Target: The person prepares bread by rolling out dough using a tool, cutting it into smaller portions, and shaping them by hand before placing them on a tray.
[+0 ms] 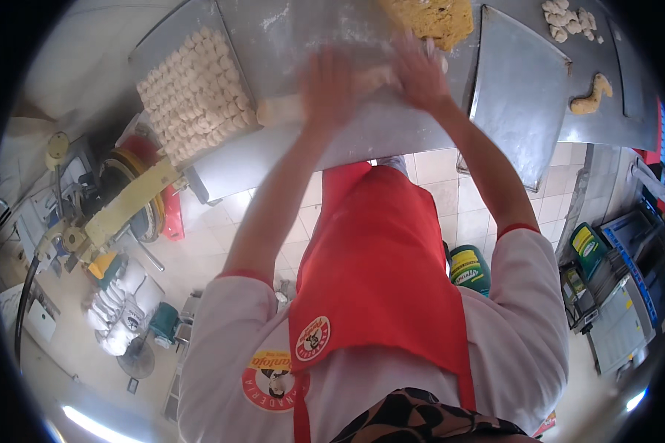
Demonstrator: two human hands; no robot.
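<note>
Both palms press flat and open on a pale dough roll lying crosswise under them on the steel table, left hand nearer its free end, right hand beside.

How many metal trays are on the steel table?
2: one tray at the left, filled with rows of dough pieces, and one bare tray at the right, overhanging the table's edge. More may lie beyond the picture's rim.

Pale square-tiled floor spread below my steel table. A yellow-and-red machine stood at my left, green tubs and stacked metal trays at my right.
</note>
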